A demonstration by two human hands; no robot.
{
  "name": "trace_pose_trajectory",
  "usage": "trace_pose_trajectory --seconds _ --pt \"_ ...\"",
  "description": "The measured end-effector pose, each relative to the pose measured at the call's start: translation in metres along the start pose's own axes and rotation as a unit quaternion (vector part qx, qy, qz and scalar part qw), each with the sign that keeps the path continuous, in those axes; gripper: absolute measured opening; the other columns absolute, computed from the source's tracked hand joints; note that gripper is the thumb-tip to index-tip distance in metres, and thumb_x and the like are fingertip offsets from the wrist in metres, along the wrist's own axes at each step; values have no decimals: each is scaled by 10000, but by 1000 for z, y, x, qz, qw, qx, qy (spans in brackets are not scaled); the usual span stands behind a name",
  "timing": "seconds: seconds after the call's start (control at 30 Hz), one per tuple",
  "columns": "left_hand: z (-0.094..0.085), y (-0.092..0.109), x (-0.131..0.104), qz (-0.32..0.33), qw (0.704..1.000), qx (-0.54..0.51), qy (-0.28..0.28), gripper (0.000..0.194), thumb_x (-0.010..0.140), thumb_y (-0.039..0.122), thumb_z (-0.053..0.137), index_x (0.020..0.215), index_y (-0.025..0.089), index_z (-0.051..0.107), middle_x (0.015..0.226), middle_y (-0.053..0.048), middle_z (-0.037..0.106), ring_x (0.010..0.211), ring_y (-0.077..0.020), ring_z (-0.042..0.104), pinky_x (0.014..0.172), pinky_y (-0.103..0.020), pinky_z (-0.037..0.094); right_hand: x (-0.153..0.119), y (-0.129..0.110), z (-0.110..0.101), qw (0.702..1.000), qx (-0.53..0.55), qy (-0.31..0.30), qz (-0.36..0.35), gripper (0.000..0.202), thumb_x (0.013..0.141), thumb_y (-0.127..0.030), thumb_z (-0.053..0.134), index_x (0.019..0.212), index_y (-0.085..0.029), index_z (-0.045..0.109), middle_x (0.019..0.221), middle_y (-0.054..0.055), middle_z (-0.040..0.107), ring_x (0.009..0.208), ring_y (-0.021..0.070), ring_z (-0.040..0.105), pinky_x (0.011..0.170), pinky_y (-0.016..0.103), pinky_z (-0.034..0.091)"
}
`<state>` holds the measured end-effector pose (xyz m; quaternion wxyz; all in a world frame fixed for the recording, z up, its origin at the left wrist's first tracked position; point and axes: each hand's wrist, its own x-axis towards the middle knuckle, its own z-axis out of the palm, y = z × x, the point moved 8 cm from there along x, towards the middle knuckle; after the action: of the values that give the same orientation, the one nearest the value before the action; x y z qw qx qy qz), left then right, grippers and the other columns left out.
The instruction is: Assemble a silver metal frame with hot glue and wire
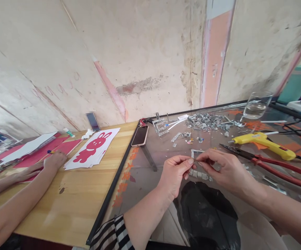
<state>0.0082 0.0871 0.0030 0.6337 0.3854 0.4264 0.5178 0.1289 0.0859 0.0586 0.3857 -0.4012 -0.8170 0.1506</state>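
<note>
Left hand (173, 173) and right hand (226, 169) are pinching a thin piece (196, 160), probably a strip, between fingertips; frame (200, 175) at six o'clock is looking part-built, loose grey pieces (208, 124) lying unjoined at twelve.

Head camera: the single view, worn on your head, looking forward and down.
Wall (153, 45): straight ahead of you, filling most of the upper half, behind both tables.
Hands: your left hand (175, 170) and right hand (226, 170), seen close from above and behind, right of centre in the lower half.
Glass table (166, 147): viewed at a downward slant, across the lower right.
Wooden table (82, 198): to your left, also seen slantwise, cut off by the left edge.
</note>
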Motion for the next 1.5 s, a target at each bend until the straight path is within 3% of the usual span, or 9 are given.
trace_pose_trajectory --seconds 0.3,0.8,1.07,1.4,1.5 --pt "4 -1 1 17 1000 9 -21 259 621 346 713 711 109 661 612 -39 600 465 -55 400 449 -209 279 2 -2 -2 999 -17 -22 26 144 778 -212 455 706 -209 579 634 7 600 552 119 504 512 245 390" --pt "5 -8 3 -23 999 -24 -33 218 642 307 711 680 106 633 576 -12 566 454 -40 408 450 -186 293 -2 -16 1 985 -124 -35 -111 188 831 -163 403 766 -183 578 704 42 564 659 153 501 624 286 380" --pt "2 -5 4 -1 999 27 -37 192 659 292 688 685 111 632 587 -17 585 438 -43 420 455 -196 322 3 -2 3 998 -20 -67 2 157 781 -155 443 710 -196 577 641 -5 580 594 117 507 564 237 381" --pt "4 -4 4 8 998 31 -60 205 675 314 669 696 113 641 603 -22 598 452 -50 449 466 -198 340 4 11 6 993 25 -85 81 136 726 -189 471 664 -195 593 602 -25 598 554 106 495 523 222 361" --pt "3 -4 4 9 998 44 -53 212 663 326 678 674 119 630 588 -14 593 442 -49 442 464 -199 333 2 19 10 981 74 -122 130 148 741 -256 487 692 -197 614 603 -25 603 561 112 503 513 219 369"
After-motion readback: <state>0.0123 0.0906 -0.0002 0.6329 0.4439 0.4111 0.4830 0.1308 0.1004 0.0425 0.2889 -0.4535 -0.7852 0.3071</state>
